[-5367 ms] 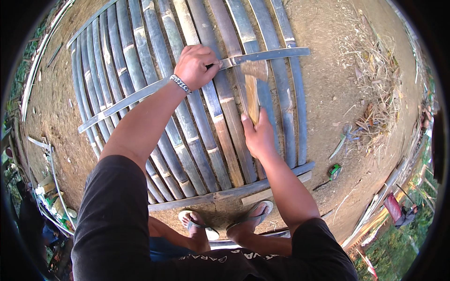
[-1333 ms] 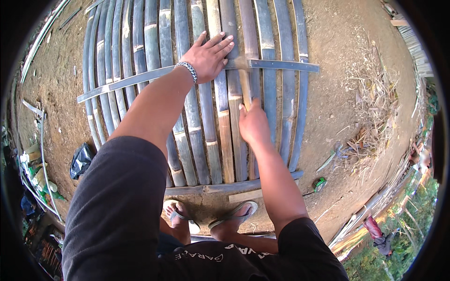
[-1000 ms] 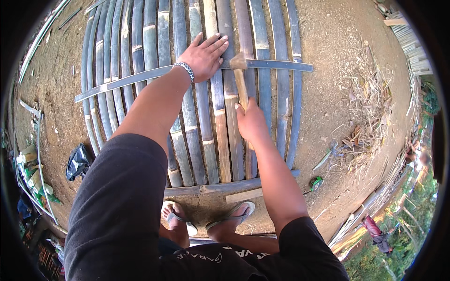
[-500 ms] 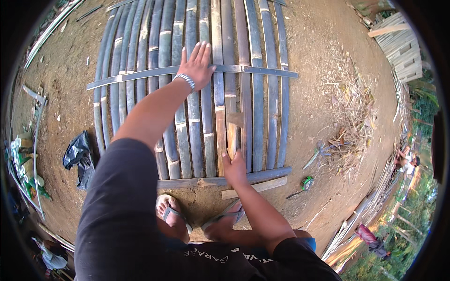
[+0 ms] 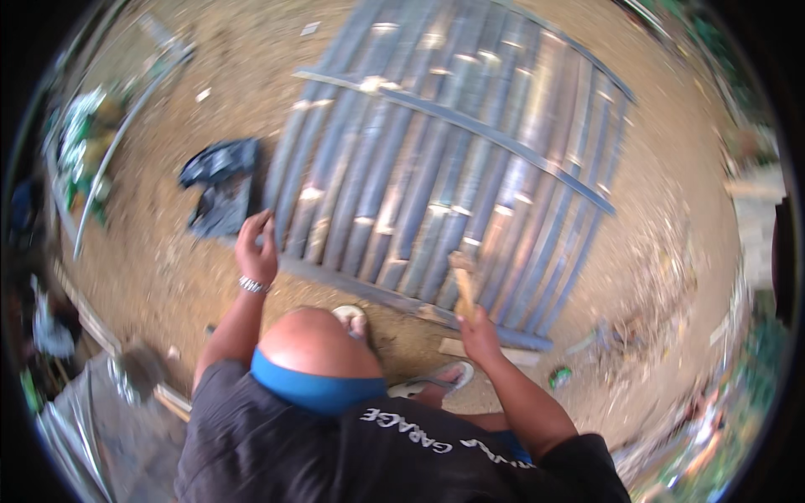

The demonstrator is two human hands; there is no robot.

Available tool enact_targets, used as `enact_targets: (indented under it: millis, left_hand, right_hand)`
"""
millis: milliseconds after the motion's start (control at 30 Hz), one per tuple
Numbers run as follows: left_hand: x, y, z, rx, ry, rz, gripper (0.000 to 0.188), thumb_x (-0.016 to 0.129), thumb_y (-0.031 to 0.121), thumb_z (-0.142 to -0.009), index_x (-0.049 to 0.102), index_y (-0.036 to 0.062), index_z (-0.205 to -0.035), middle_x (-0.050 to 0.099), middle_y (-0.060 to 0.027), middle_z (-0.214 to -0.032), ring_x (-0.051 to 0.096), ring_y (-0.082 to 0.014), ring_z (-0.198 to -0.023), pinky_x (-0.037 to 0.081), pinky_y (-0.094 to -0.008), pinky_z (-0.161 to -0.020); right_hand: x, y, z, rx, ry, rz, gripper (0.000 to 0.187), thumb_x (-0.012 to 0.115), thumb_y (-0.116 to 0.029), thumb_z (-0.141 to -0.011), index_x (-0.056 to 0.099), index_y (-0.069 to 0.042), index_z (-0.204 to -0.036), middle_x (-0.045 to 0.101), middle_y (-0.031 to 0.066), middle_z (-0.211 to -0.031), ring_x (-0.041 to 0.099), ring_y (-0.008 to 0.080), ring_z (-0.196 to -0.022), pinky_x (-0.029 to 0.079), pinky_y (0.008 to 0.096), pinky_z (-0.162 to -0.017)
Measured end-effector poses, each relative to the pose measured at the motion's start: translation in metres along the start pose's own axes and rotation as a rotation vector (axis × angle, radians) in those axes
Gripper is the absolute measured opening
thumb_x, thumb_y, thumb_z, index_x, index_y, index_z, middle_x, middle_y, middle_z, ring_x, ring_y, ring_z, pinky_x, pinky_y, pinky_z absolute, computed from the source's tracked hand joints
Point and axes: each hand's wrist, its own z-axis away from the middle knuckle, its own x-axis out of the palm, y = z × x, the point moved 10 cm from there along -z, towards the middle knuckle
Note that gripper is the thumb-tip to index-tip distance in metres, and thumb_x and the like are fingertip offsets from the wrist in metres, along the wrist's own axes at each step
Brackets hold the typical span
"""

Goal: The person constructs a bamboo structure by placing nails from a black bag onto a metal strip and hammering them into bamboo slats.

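Note:
My right hand [image 5: 480, 337] grips the wooden handle of a hatchet [image 5: 466, 289], its head blurred over the near part of a bamboo slat panel [image 5: 402, 193]. The panel lies on the ground, with many dark split bamboo slats side by side. A bamboo crosspiece [image 5: 470, 126] runs across its middle, and another bamboo piece [image 5: 360, 289] lies along its near end. My left hand [image 5: 257, 250], with a bracelet at the wrist, is off the panel, near its near left corner. Its fingers are loosely bent and apart, with nothing visible in them. A black plastic bag [image 5: 222, 189] lies just beyond it.
A short flat wood strip [image 5: 490, 352] and a green tape measure [image 5: 560, 377] lie by my right foot. Dry plant scraps [image 5: 662, 293] are scattered on the right. A pale curved pole [image 5: 117, 151] and green-and-clear plastic [image 5: 88, 151] lie at the left.
My left hand has left the crosspiece and moved down and left toward the black bag. My view has turned left, so the panel appears slanted. The hatchet stays in my right hand.

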Motion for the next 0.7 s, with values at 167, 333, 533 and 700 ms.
enact_targets:
  millis: [167, 333, 533, 700]
  left_hand:
    - [-0.057, -0.117, -0.031, -0.304, 0.402, -0.075, 0.021, 0.067, 0.016, -0.099, 0.073, 0.0004, -0.110, 0.075, -0.0106, -0.100, 0.070, -0.0158, -0.086, 0.054, -0.0301, -0.080]
    - [-0.048, -0.172, -0.087, -0.478, -0.015, -0.351, 0.025, 0.071, 0.026, -0.091, 0.078, 0.0092, -0.109, 0.077, -0.0137, -0.104, 0.075, -0.0255, -0.094, 0.056, -0.0355, -0.086]
    - [-0.020, -0.211, -0.105, -0.567, -0.120, -0.487, 0.026, 0.071, 0.025, -0.087, 0.079, 0.0151, -0.109, 0.075, -0.0158, -0.109, 0.071, -0.0334, -0.106, 0.054, -0.0400, -0.095]
    - [-0.016, -0.222, -0.094, -0.657, -0.089, -0.525, 0.027, 0.067, 0.023, -0.086, 0.079, 0.0184, -0.110, 0.074, -0.0170, -0.113, 0.069, -0.0349, -0.109, 0.053, -0.0415, -0.099]
  right_hand:
    - [0.006, -0.013, -0.001, 0.035, 0.011, 0.069, 0.039, 0.062, -0.033, -0.100, 0.057, -0.001, -0.122, 0.069, 0.0249, -0.098, 0.069, 0.0417, -0.091, 0.052, 0.0479, -0.081]
    - [0.003, -0.013, -0.016, -0.017, 0.022, 0.080, 0.032, 0.064, -0.029, -0.099, 0.056, -0.001, -0.113, 0.065, 0.0190, -0.088, 0.065, 0.0336, -0.078, 0.052, 0.0457, -0.072]
    - [0.007, -0.004, -0.024, 0.156, -0.027, 0.009, 0.034, 0.067, -0.029, -0.096, 0.057, -0.001, -0.114, 0.069, 0.0241, -0.099, 0.067, 0.0437, -0.095, 0.051, 0.0489, -0.082]
    - [0.010, -0.023, -0.024, 0.123, -0.040, 0.046, 0.035, 0.068, -0.027, -0.095, 0.056, 0.000, -0.114, 0.068, 0.0253, -0.100, 0.067, 0.0449, -0.096, 0.051, 0.0488, -0.083]
